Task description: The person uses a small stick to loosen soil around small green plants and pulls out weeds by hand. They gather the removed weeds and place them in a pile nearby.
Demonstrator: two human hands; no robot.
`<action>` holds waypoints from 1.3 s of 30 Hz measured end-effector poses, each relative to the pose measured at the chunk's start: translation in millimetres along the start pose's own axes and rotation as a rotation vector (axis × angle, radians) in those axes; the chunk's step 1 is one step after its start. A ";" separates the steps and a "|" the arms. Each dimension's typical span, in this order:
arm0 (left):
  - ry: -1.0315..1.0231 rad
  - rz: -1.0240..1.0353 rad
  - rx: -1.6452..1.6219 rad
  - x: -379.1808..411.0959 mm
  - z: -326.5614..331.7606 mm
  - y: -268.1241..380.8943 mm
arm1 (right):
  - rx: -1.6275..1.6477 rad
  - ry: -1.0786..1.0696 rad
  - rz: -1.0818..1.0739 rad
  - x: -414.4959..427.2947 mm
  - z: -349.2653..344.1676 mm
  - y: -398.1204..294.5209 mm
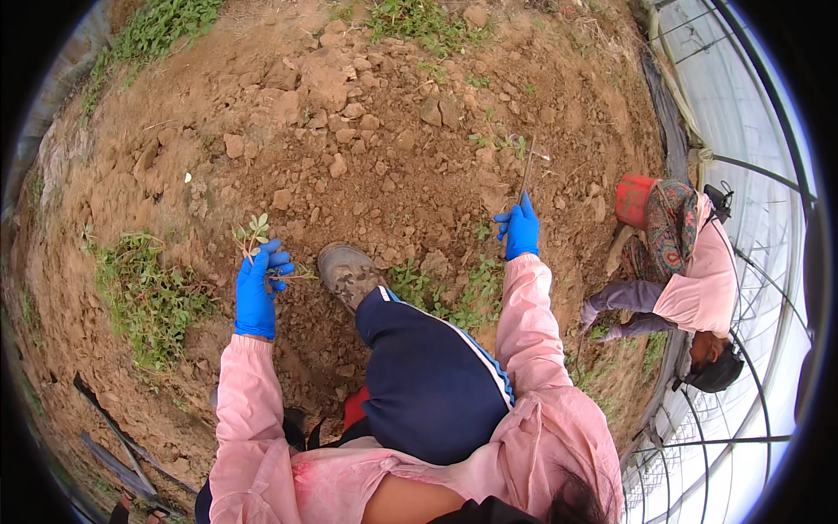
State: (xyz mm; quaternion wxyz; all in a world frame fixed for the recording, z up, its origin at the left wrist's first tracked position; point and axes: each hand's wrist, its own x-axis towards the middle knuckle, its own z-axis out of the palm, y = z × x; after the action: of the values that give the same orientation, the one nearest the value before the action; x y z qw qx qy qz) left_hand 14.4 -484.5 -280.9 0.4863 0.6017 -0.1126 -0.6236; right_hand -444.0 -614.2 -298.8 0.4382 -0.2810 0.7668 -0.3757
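My left hand (257,288), in a blue glove, holds a few uprooted green plants (252,234) by their stems above the soil. In my right hand (522,228), also gloved in blue, is a thin metal hand tool (528,167) that points away from me; its light-coloured tip lies close to a small green weed (515,145) in the soil. A heap of green plants (154,298) lies on the ground left of my left hand. Between my hands, beside my knee, low green plants (481,295) grow near my camouflage boot (347,272).
A co-worker (697,275) bends towards the soil at the right, beside a red bucket (634,200). Behind them is a greenhouse wall of plastic film (727,98) on metal hoops. More weeds (425,23) stand ahead among clods; dark strips (118,432) lie at lower left.
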 end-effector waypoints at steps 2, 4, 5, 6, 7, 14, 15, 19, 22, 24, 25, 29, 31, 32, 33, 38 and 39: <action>-0.011 0.002 0.004 0.9 1.8 -1.3 | 0.094 -0.042 0.079 5.6 2.0 3.1; -0.023 0.000 -0.006 2.8 4.4 -1.7 | 0.153 -0.142 0.100 2.4 7.4 -4.4; -0.026 -0.012 -0.013 2.8 5.0 -3.5 | 0.126 -0.178 0.137 -4.6 9.3 -4.8; -0.027 -0.022 -0.021 1.5 5.4 -4.9 | 0.097 -0.172 0.142 -15.1 13.1 -6.5; -0.039 -0.021 -0.021 1.3 5.7 -6.2 | 0.071 -0.166 0.148 -26.3 17.1 -5.9; -0.044 -0.023 -0.009 -4.5 4.2 -3.3 | 0.123 -0.223 0.199 -85.6 0.9 21.6; -0.045 -0.036 -0.006 -4.9 2.9 -3.6 | 0.152 -0.210 0.205 -90.7 2.0 22.5; -0.045 -0.036 -0.019 -4.9 -1.5 -4.9 | 0.210 -0.072 0.144 -77.6 32.9 17.1; -0.030 -0.029 -0.011 -6.3 0.9 -3.3 | 0.305 -0.080 0.108 -42.6 51.6 12.2; -0.037 -0.022 -0.014 -7.3 2.2 -3.0 | 0.216 -0.116 0.131 -39.5 58.1 3.0; -0.042 -0.031 -0.014 -8.5 3.0 -3.1 | 0.172 -0.133 0.142 -41.0 60.5 -0.4; -0.063 -0.053 -0.010 -7.9 5.3 -6.8 | -0.047 -0.278 0.132 -72.9 47.6 19.3; -0.066 -0.054 -0.004 -7.7 7.3 -6.4 | -0.049 -0.290 0.138 -88.5 36.7 25.1; -0.062 -0.052 0.000 -9.2 10.0 -4.2 | -0.051 -0.299 0.143 -93.9 34.0 28.4; -0.059 -0.051 0.010 -11.6 11.3 -3.0 | -0.062 -0.251 0.127 -101.4 33.5 32.0; -0.049 -0.051 0.028 -12.3 7.0 -2.3 | -0.251 -0.112 -0.204 -99.5 46.3 48.5; -0.039 -0.064 0.031 -13.4 5.8 -2.4 | -0.265 -0.115 -0.260 -99.6 46.6 48.6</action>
State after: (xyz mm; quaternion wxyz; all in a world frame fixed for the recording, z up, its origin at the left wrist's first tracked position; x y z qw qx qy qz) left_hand 5.6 -475.9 -272.7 0.4545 0.6002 -0.1120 -0.6486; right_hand -362.1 -526.7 -308.5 0.3884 -0.4538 0.7404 -0.3083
